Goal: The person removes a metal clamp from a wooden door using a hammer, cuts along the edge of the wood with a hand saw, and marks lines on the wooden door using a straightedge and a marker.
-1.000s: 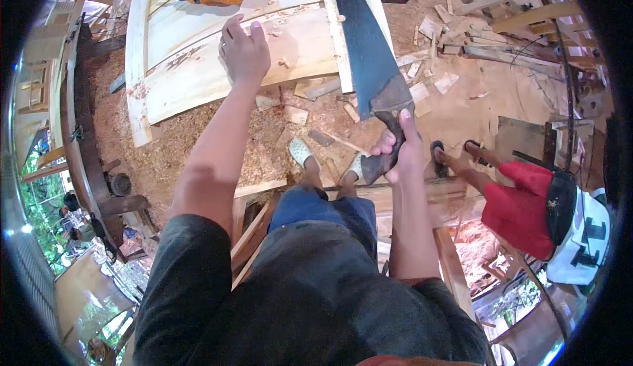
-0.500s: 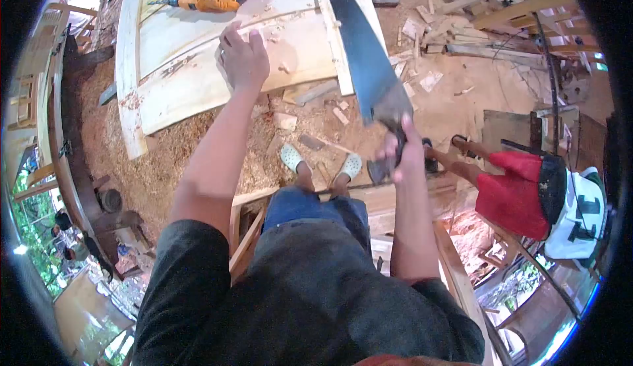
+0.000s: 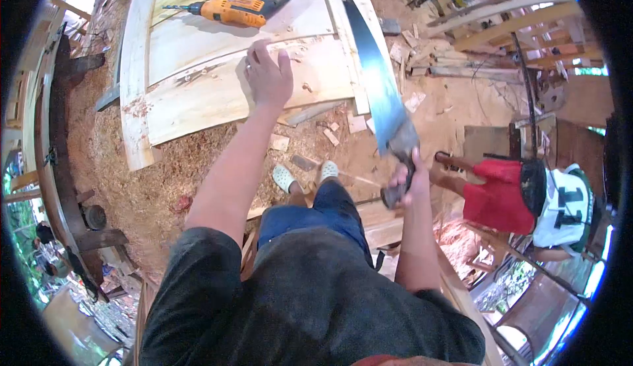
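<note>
My right hand is wrapped round the dark handle of a hand saw. The saw's long blade points away from me, along the right side of a wooden panel; I cannot tell whether its teeth touch the wood. My left hand is at the panel's near board with its fingers apart and nothing in them. Beyond that hand an orange and black power drill with a long bit lies on its side on the panel. Curled shavings are scattered on the boards.
Sawdust and wood offcuts cover the ground around my feet. To the right stands another person in red shorts. Timber lengths are stacked at the far right, and a dark beam runs along the left.
My right hand has drawn the saw nearer to me, and the blade now catches bright light. The view has shifted, so the drill and panel appear lower. One of my feet has moved.
</note>
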`<move>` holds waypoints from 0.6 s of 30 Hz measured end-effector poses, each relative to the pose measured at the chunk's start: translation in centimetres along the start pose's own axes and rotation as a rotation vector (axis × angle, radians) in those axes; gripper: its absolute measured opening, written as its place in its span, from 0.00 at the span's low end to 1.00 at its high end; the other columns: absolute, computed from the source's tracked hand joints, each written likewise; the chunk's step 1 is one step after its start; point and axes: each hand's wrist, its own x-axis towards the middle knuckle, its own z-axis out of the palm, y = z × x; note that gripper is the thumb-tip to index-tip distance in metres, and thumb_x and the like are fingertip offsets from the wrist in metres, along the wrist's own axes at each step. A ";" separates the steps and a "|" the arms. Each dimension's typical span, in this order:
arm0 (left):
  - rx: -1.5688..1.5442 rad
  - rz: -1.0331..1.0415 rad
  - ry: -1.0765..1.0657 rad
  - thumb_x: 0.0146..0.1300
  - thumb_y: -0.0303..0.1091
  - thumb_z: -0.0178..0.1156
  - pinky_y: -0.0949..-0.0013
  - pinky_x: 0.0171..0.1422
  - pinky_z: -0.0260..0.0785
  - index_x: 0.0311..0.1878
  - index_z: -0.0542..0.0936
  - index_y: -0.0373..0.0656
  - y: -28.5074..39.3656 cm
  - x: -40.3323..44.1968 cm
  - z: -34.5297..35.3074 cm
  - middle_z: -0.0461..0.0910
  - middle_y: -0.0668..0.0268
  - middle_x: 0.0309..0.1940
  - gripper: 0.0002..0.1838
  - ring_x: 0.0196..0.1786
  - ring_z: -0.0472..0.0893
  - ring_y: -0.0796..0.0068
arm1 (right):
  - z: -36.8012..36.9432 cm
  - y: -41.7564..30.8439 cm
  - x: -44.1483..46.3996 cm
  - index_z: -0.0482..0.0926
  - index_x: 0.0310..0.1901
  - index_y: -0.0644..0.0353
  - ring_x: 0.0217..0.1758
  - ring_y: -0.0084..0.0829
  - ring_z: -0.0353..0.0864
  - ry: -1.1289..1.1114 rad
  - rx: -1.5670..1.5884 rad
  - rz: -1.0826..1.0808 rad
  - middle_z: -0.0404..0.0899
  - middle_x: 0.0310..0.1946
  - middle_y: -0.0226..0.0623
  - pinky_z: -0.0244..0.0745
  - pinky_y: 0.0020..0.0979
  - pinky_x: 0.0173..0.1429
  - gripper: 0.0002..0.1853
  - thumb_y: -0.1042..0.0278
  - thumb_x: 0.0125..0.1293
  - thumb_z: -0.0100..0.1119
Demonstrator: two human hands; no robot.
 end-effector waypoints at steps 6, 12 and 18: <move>-0.006 -0.014 -0.003 0.71 0.41 0.58 0.42 0.70 0.62 0.66 0.69 0.46 0.9 -0.5 -0.6 0.71 0.54 0.64 0.23 0.67 0.72 0.45 | 4.6 -1.2 1.3 0.73 0.37 0.52 0.15 0.24 0.66 0.062 -0.092 -0.047 0.64 0.14 0.27 0.70 0.34 0.26 0.24 0.37 0.76 0.57; -0.056 0.063 0.029 0.70 0.40 0.61 0.41 0.66 0.67 0.64 0.69 0.43 -0.7 -0.6 -0.3 0.72 0.49 0.61 0.24 0.64 0.73 0.41 | 0.0 -2.9 2.8 0.73 0.39 0.50 0.17 0.24 0.68 -0.042 -0.088 -0.033 0.67 0.16 0.25 0.70 0.33 0.26 0.22 0.38 0.76 0.57; -0.144 0.009 -0.002 0.69 0.41 0.61 0.43 0.67 0.67 0.63 0.70 0.42 0.1 -0.6 -0.1 0.74 0.50 0.59 0.24 0.62 0.75 0.41 | 1.5 -2.8 2.9 0.74 0.41 0.50 0.18 0.25 0.69 -0.016 -0.015 0.007 0.68 0.17 0.25 0.72 0.33 0.27 0.22 0.38 0.76 0.58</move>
